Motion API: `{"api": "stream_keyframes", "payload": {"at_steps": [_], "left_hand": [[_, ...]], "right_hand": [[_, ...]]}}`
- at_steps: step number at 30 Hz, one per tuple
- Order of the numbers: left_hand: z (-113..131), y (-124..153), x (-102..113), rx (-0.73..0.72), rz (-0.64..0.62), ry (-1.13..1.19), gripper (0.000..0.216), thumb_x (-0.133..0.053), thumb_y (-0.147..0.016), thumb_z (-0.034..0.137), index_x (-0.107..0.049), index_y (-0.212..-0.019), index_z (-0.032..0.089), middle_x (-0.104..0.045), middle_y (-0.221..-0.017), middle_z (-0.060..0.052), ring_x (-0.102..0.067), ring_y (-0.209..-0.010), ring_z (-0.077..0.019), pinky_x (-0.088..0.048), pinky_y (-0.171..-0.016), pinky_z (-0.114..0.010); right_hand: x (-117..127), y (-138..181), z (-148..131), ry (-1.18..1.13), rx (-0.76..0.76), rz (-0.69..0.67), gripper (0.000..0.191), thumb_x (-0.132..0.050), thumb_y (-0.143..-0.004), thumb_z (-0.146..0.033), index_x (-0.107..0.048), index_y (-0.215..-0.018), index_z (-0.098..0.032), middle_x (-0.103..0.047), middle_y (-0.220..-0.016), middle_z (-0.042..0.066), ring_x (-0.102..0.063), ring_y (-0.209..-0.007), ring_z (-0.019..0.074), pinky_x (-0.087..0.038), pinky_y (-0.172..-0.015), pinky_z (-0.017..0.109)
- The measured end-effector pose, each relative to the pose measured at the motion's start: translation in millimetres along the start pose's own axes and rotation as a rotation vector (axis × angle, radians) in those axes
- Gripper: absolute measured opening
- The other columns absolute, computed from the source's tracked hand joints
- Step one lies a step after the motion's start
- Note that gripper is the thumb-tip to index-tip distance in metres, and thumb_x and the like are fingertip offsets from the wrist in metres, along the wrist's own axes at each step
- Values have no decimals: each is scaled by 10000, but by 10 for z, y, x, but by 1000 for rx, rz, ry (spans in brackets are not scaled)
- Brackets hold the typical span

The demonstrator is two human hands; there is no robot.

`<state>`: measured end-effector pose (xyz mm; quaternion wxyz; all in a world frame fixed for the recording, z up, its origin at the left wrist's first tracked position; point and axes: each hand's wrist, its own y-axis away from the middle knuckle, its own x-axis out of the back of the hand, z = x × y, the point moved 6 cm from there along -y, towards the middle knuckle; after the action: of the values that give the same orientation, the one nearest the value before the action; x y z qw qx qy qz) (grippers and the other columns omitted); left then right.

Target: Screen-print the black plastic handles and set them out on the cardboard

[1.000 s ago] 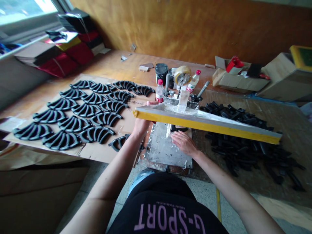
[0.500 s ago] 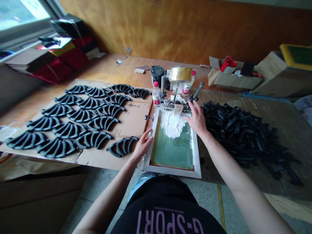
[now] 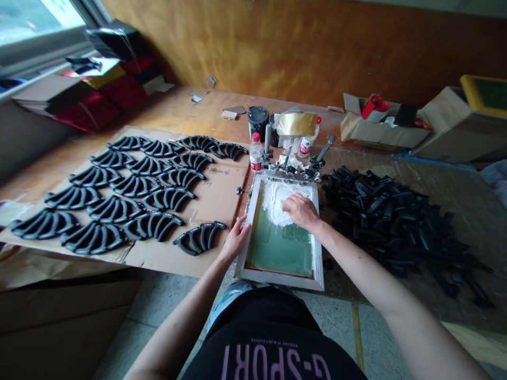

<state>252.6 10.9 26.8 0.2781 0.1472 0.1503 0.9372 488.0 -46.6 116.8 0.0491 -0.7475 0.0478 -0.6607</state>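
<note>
A screen printing frame (image 3: 319, 253) with a green mesh (image 3: 279, 250) lies in front of me, clamped at its far end. White paste (image 3: 273, 195) is spread over the far part of the mesh. My left hand (image 3: 237, 236) grips the frame's left side rail, fingers curled over the edge. Above the paste, my right hand (image 3: 301, 211) is closed in a pinch on a small pale scraper (image 3: 282, 203), mostly covered by the fingers. Behind the frame stands the metal hinge clamp (image 3: 291, 173) with its two upright rods.
Black curved ribbed parts (image 3: 137, 186) lie in rows on cardboard (image 3: 222, 198) to the left. A heap of black parts (image 3: 380, 216) fills the right. Behind the clamp are a red-capped bottle (image 3: 256, 153), a black tub (image 3: 258, 122) and a tape roll (image 3: 298, 124). An open carton (image 3: 368, 129) stands farther right.
My right hand has moved from the clamp at the frame's far right to over the paste, and the pale scraper has left its place by the clamp. My left hand stays on the frame.
</note>
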Motion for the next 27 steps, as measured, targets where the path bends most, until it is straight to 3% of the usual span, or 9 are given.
{"api": "stream_keyframes", "payload": {"at_steps": [5,7,10,13,16,19,22,24,27], "left_hand": [[17,1,-7,5,-9,9,661,-560,-828,576,-506,-1385,225,-716,-1031,-73,-653,-938,-229,-497,-786,-309],[27,3,-4,17,-1,27,672,-580,-814,570,-511,-1380,215,-718,-1026,-76,-658,-910,-228,-501,-767,-308],[46,8,-4,23,-3,48,681,-592,-804,568,-514,-1375,205,-719,-994,-79,-660,-866,-225,-504,-735,-305],[56,14,1,28,-1,59,687,-597,-798,566,-515,-1374,201,-716,-948,-76,-658,-810,-217,-503,-694,-300],[89,35,-4,48,-13,85,690,-612,-788,553,-512,-1375,204,-713,-904,-65,-651,-752,-207,-499,-658,-294],[220,100,9,75,-35,110,709,-625,-784,543,-483,-1399,221,-711,-873,-54,-648,-731,-206,-492,-632,-284],[509,207,80,37,-39,110,675,-623,-794,546,-496,-1392,260,-707,-901,-37,-638,-754,-194,-486,-650,-267],[765,272,155,-23,-12,109,568,-575,-821,577,-602,-1280,243,-693,-912,-30,-618,-771,-180,-478,-672,-256],[1155,288,231,-104,35,133,506,-488,-856,619,-691,-1054,200,-660,-853,-19,-582,-725,-153,-466,-655,-246]], "right_hand": [[161,191,-193,-111,269,-144,176,-519,-795,-54,-631,-801,-190,-625,-823,46,-536,-865,201,-387,-718,285],[198,155,-131,-153,238,-161,147,-546,-802,-81,-626,-775,-202,-622,-805,27,-539,-821,186,-386,-698,276],[176,107,-59,-143,131,-54,168,-530,-822,-78,-655,-838,-191,-630,-855,53,-540,-872,204,-408,-736,291],[80,196,-128,-139,167,16,253,-494,-833,-47,-678,-957,-169,-643,-930,86,-530,-982,228,-428,-805,312],[55,241,-142,-205,189,-2,209,-542,-846,-91,-688,-956,-191,-659,-921,62,-561,-947,209,-444,-809,297],[188,34,16,-222,51,46,168,-628,-855,-212,-689,-1011,-232,-680,-958,38,-599,-912,200,-457,-789,289],[390,-271,296,-176,-121,133,460,-684,-832,-292,-585,-1281,-293,-686,-1046,31,-620,-926,216,-467,-787,300],[522,-368,574,-157,-224,191,578,-676,-836,-309,-494,-1385,-306,-690,-1049,34,-630,-897,221,-472,-784,311],[644,-198,1116,-186,-438,323,461,-578,-894,-316,-532,-1344,-231,-702,-959,53,-638,-828,215,-477,-785,325]]}}
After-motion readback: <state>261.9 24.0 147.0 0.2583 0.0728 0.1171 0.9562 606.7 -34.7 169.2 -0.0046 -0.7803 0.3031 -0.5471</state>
